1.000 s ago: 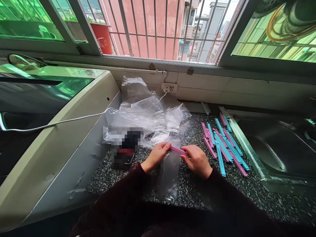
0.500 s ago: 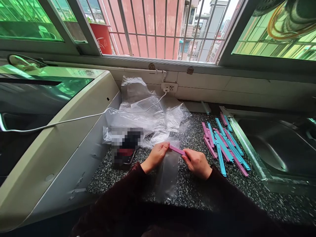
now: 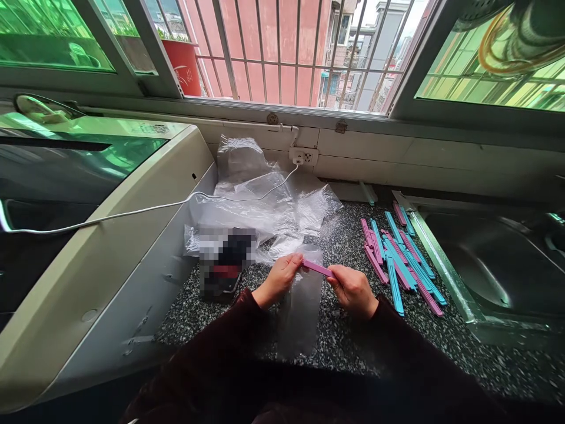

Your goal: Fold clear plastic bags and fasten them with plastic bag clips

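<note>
A narrow pink plastic strip (image 3: 318, 268) spans the gap between my two hands. My left hand (image 3: 282, 277) is closed on its left end, thumb on top. At the other end, my right hand (image 3: 353, 288) grips it with curled fingers. Beneath the strip a flat clear plastic bag (image 3: 301, 318) hangs down or lies over the speckled countertop; whether my left hand also pinches it I cannot tell. To the right of my right hand lies a loose pile of pink and blue plastic strips (image 3: 399, 259), several crossing one another.
Crumpled clear plastic bags (image 3: 260, 194) lie by the wall. A phone (image 3: 232, 277), partly blurred out, rests at left. A white cable (image 3: 145, 207) runs from the wall socket (image 3: 303, 156) across the bags to the cream appliance (image 3: 145, 176). A metal sink (image 3: 485, 253) borders the right side.
Almost nothing differs. Both hands keep hold of the pink strip, which has shifted very slightly to the right.
</note>
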Action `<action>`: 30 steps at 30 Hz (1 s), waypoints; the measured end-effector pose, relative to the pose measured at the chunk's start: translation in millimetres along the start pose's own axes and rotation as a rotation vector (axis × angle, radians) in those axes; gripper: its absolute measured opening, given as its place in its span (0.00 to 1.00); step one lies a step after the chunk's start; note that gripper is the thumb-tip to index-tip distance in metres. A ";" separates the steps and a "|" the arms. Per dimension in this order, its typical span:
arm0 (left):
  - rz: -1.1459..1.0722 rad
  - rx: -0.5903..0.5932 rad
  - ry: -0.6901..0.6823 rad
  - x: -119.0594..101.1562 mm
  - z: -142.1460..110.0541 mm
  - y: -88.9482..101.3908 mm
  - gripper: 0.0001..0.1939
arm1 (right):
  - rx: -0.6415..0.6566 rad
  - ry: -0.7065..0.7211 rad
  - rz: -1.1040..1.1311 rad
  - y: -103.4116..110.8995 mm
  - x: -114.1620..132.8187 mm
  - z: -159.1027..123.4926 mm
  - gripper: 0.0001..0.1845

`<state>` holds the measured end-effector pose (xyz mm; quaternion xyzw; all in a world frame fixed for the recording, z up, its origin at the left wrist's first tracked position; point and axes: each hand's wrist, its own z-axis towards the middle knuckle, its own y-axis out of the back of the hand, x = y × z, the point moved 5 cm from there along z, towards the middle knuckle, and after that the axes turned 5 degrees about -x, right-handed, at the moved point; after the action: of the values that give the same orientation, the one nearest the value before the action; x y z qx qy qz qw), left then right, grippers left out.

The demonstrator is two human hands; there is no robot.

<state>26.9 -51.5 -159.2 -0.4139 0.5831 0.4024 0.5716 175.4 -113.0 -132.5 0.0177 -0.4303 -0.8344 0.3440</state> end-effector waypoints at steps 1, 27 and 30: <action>0.003 0.001 -0.002 -0.7 0.0 -0.2 0.22 | -0.003 -0.001 0.011 0.3 -0.3 0.1 0.11; 0.090 -0.034 0.006 -0.1 2.6 0.0 0.24 | -0.118 -0.130 0.238 6.3 -7.4 -0.6 0.14; 0.079 -0.027 0.025 2.0 2.6 -1.8 0.25 | -0.157 -0.187 0.243 8.0 -12.9 -4.2 0.15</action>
<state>29.5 -49.7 -161.2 -0.4032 0.6009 0.4272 0.5421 191.1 -111.5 -132.7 -0.1392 -0.3929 -0.8158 0.4010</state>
